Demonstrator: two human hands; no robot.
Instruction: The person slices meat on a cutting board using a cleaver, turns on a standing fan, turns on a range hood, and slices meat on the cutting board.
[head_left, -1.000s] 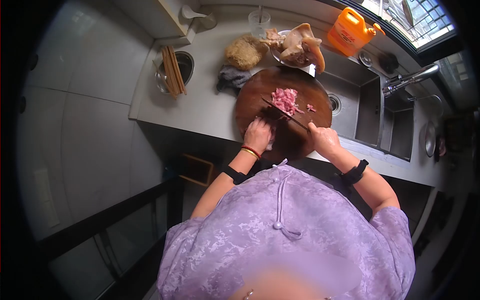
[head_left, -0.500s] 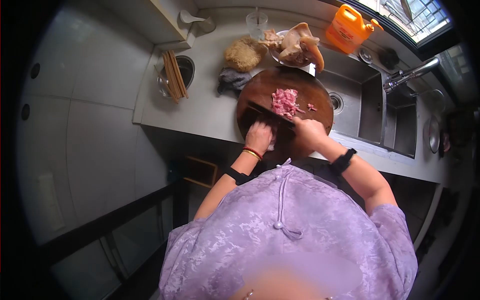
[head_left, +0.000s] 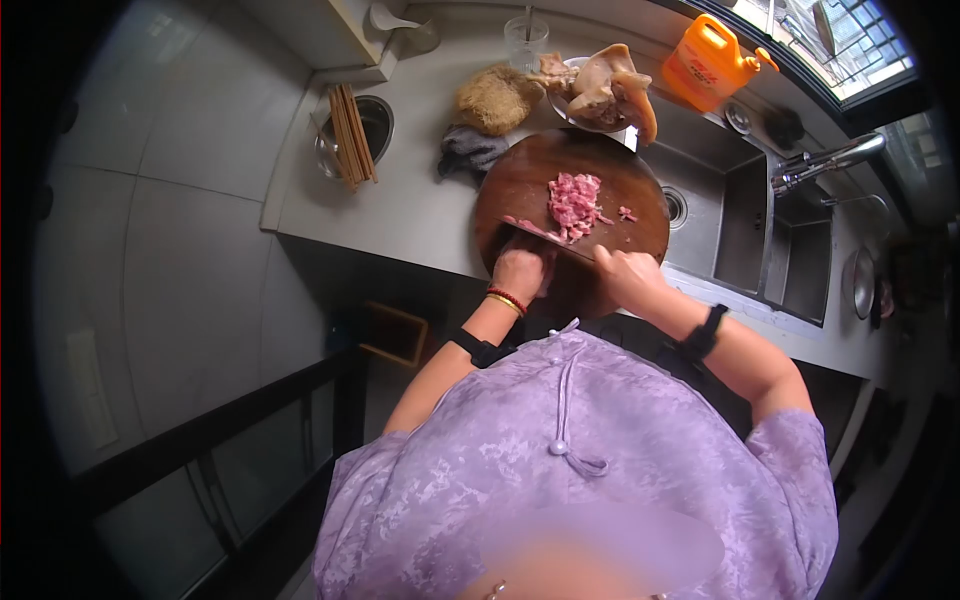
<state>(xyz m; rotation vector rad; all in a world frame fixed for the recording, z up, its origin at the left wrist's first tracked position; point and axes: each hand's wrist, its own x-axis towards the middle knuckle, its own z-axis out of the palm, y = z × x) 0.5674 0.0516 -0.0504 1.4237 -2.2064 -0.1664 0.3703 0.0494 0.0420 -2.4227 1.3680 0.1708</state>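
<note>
A round brown cutting board (head_left: 625, 185) lies at the counter's front edge. My right hand (head_left: 630, 277) is closed round the handle of a knife (head_left: 560, 241), whose blade points left across the board. Behind the blade a strip of pink meat lies along it, beside a pile of chopped meat (head_left: 574, 203) and a few small bits to the right. My left hand (head_left: 520, 272) presses on a piece of meat just in front of the blade; the piece is mostly hidden under the fingers.
Behind the board stand a bowl of large meat pieces (head_left: 604, 85), a tan sponge-like clump (head_left: 497, 101), a grey cloth (head_left: 468, 154) and an orange jug (head_left: 706, 65). A sink (head_left: 725, 200) is at right; chopsticks (head_left: 350, 135) rest over a metal bowl at left.
The knife has moved down and toward my left hand, and a strip of meat now shows behind its blade. My right hand has shifted slightly left.
</note>
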